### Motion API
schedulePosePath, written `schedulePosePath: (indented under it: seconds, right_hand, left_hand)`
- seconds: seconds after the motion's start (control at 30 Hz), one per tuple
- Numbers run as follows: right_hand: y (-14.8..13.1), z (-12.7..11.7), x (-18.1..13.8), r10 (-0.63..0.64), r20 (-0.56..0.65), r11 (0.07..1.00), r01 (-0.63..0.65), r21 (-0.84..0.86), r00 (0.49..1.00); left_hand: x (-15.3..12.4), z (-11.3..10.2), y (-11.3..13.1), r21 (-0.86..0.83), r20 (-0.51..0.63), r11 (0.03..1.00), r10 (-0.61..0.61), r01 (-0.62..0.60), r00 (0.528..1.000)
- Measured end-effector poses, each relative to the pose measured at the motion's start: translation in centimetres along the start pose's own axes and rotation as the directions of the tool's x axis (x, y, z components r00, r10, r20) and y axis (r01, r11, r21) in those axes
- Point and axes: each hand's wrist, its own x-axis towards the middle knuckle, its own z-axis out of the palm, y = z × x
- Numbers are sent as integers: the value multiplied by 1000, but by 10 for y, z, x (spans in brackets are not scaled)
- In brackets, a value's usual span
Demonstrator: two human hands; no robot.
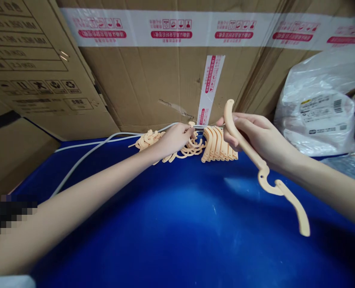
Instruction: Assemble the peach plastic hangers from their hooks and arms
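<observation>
My right hand (257, 134) is closed around one arm of a beige plastic folding hanger (246, 150). The hanger slants down to the right, with a curved middle part and a second arm at its lower end. Farther back, my left hand (179, 138) reaches into loose curved hanger pieces (192, 150), its fingers pinched on a small beige hanger piece (191, 125), mostly hidden by the fingers. Beside it on the left lies a heap of flat beige pieces (150, 139). Several hanger arms (217, 144) stand in a neat row between my hands.
A glossy blue surface (177, 224) spreads below my arms. Cardboard boxes (147, 80) with red-and-white tape stand behind it, another box (30, 80) at left. A grey cable (84, 164) runs along the back left. A clear plastic bag (318, 116) sits at right.
</observation>
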Motion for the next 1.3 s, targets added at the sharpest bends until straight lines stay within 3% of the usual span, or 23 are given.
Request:
schedulePosePath:
  seconds: [0.13, 0.2, 0.27, 0.33, 0.4, 0.47, 0.5, 0.57, 0.63, 0.67, 0.73, 0.8, 0.83, 0.9, 0.97, 1.0, 1.07, 1.13, 1.2, 1.3]
  right_hand:
    - [-1, -4, 1, 58, -198, 996, -43, 77, 979]
    - [0, -10, 1, 19, -308, 994, 14, 106, 951]
    - [2, -16, 1, -72, -392, 988, 118, 96, 917]
    - [4, -22, 0, -162, -428, 978, 202, 49, 889]
    - [5, -29, 0, -229, -396, 973, 222, -63, 889]
    - [6, -34, -1, -275, -251, 931, 191, -312, 928]
    - [6, -36, -2, -279, -137, 853, 180, -490, 950]
    - [8, -34, -5, -228, 99, 566, 215, -796, 969]
    - [12, -27, -8, -159, 243, 302, 281, -911, 957]
    - [15, -22, -9, -143, 270, 228, 298, -927, 952]
    - [20, -10, -12, -151, 273, 166, 297, -941, 950]
    - [22, -1, -12, -174, 249, 191, 281, -940, 953]
    - [22, 2, -11, -183, 238, 253, 279, -926, 954]
    - [21, 4, -6, -138, 225, 479, 264, -837, 965]
    - [21, -1, 2, -27, 223, 741, 169, -650, 975]
    - [21, -7, 7, 27, 219, 836, 98, -541, 975]
    - [23, -22, 16, 61, 110, 921, -14, -389, 992]
    - [26, -39, 22, 35, -90, 911, -69, -408, 995]
    - [30, -54, 25, -76, -226, 835, -61, -547, 971]
    - [34, -69, 22, -268, -179, 587, 14, -810, 947]
  left_hand:
    - [3, -7, -2, 98, -105, 994, -33, 44, 994]
    - [-7, -10, 4, -17, -124, 998, -57, 55, 991]
    - [-22, -12, 14, -322, 56, 940, -101, 114, 993]
    - [-40, -12, 24, -573, 352, 770, -76, 279, 933]
    - [-57, -11, 33, -682, 441, 628, -57, 375, 896]
    - [-69, -9, 37, -742, 439, 504, -134, 443, 888]
    - [-74, -8, 39, -761, 433, 454, -177, 463, 884]
    - [-79, -8, 42, -784, 425, 399, -212, 475, 880]
    - [-80, -7, 46, -790, 442, 385, -182, 477, 878]
    - [-79, -7, 48, -785, 458, 382, -171, 487, 872]
    - [-78, -5, 54, -765, 461, 406, -196, 500, 865]
    - [-78, -1, 57, -732, 395, 490, -261, 473, 881]
    - [-79, 1, 57, -710, 343, 548, -279, 442, 897]
    - [-79, 5, 53, -643, 202, 698, -243, 316, 949]
    - [-79, 3, 45, -516, 30, 849, -120, 118, 992]
    - [-77, -1, 40, -444, -47, 895, -58, 31, 997]
    - [-71, -15, 29, -323, -142, 946, -16, -31, 990]
    - [-61, -33, 16, -226, -147, 971, -111, 76, 983]
    - [-50, -50, 3, -86, -161, 978, -203, 192, 966]
    - [-39, -63, -16, -60, -160, 970, -241, 234, 957]
